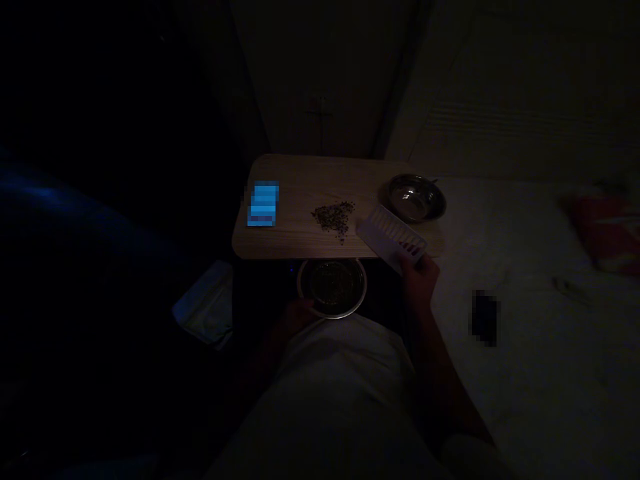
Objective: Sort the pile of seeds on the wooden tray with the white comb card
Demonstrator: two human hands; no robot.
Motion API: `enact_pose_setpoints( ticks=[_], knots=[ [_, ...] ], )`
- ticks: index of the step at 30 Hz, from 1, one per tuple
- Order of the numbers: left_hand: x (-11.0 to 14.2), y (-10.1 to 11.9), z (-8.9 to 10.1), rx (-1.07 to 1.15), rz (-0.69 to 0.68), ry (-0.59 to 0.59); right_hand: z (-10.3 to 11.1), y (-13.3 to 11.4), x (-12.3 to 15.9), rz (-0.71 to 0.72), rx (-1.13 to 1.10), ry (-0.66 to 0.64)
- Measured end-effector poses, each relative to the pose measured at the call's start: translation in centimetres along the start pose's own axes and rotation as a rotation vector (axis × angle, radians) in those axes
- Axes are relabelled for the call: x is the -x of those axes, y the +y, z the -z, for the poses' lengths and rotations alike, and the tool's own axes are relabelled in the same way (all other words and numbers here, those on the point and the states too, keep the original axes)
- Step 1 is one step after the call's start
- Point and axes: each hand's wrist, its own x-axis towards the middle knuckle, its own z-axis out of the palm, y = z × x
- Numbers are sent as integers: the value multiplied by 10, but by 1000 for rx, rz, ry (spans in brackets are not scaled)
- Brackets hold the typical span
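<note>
The scene is very dark. My right hand point(419, 277) is closed round the near end of a flat white ribbed card or tray point(391, 237), tilted over the right part of a small wooden table point(300, 240). A small heap of dark seeds or grains point(334, 217) lies on the table just left of the card. My left hand point(299, 315) grips the near rim of a metal bowl point(331, 287) with dark grains in it, held below the table's front edge, over my lap.
An empty steel bowl point(417, 197) stands at the table's right back corner. A glowing blue screen point(263, 203) lies on its left end. A pale bed point(540, 293) with a dark object point(484, 318) is to the right. A whitish bag point(207, 308) lies low left.
</note>
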Motion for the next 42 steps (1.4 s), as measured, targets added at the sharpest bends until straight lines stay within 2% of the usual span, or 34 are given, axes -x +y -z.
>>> enact_pose_setpoints(
  ticks=[6, 9, 12, 15, 17, 23, 31, 37, 42],
  knots=[
    [-14, -2, 3, 24, 60, -89, 0, 0, 2, 12, 51, -37],
    [-17, -5, 2, 31, 75, -78, 1, 1, 3, 6, 34, -60],
    [-15, -4, -1, 40, 18, -32, 2, 4, 3, 3, 20, -86],
    [-14, 1, -6, 34, 62, -86, 3, 3, 5, 1, 15, -91],
    [-12, 4, -7, 27, 37, -74, 3, 1, 6, 3, 14, -97],
    [1, 0, -1, 10, 6, -53, 2, 1, 6, -19, -15, -102],
    [-8, 8, -12, 37, 97, -182, -2, 3, 1, 10, 28, -148],
    [-8, 4, -4, 23, 65, -127, -1, -2, 3, 4, 14, -167],
    [-12, 5, -3, 42, 96, -102, 1, -5, 4, 3, 9, -184]
  ],
)
